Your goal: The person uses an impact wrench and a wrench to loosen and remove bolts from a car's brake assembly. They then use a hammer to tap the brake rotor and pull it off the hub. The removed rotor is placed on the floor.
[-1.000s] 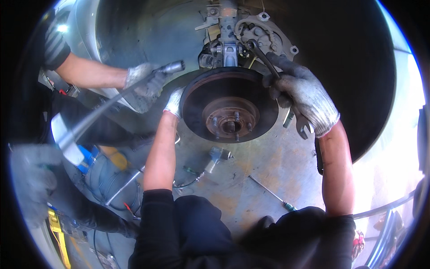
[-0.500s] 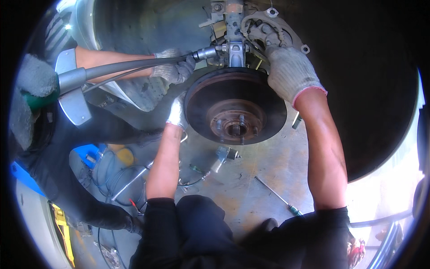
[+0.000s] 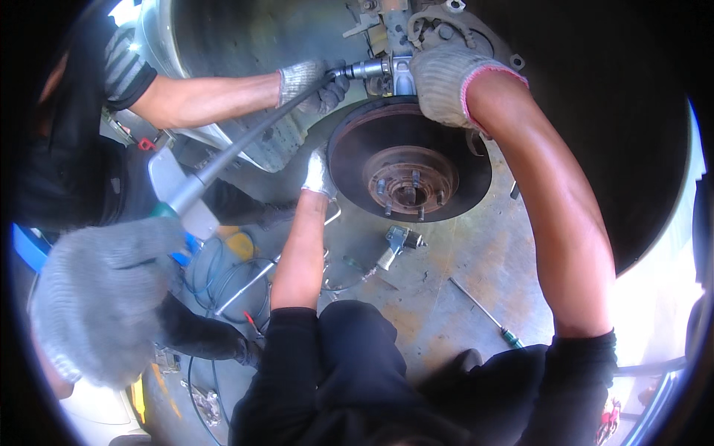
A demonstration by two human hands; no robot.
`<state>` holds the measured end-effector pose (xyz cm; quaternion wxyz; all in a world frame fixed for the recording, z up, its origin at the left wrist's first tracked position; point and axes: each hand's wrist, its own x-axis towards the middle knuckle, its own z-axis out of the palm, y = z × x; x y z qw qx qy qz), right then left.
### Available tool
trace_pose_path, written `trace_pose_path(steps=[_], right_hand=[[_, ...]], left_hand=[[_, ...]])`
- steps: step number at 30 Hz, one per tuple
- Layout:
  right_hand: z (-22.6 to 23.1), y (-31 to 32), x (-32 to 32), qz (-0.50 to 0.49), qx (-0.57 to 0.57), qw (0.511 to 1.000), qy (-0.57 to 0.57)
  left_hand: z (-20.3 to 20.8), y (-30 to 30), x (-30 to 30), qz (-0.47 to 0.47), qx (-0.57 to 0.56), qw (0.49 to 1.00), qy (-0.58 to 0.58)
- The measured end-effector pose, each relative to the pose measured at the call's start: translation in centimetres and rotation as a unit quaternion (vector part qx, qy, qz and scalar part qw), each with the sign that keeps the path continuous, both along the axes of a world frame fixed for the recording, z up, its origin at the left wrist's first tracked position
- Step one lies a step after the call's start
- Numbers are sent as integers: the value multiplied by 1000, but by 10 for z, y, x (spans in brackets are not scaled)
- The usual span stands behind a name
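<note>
By strut bracket with right hand, at brake rotor with left hand; cannot tell either grip. Could bruise the right on a slipping socket.

The right hand wears ribbed off-white, edged in pink; just below it, a near-black disc — rust-brown hub — and, left of the left hand, a co-worker's grey-and-black striped sleeve.
</note>
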<state>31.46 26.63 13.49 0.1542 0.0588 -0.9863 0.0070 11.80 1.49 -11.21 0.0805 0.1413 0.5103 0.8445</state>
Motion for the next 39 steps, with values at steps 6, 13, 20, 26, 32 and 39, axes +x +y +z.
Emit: trace_pose_path(steps=[6,13,20,26,32,39], right_hand=[[17,10,3,32,51,994,-86],[5,-4,-9,25,-41,997,-62],[4,8,-29,53,-29,996,-66],[-30,-10,7,46,-55,997,-23],[-51,-4,55,53,-187,979,56],[-83,-1,59,132,-324,916,199]], left_hand=[[1,1,1,-14,8,999,-28],[1,-2,1,-75,62,995,-27],[-1,-6,-2,-38,-63,997,33],[0,-1,4,-61,-26,997,25],[11,3,14,-13,-42,999,16],[8,2,10,-71,-1,996,60]])
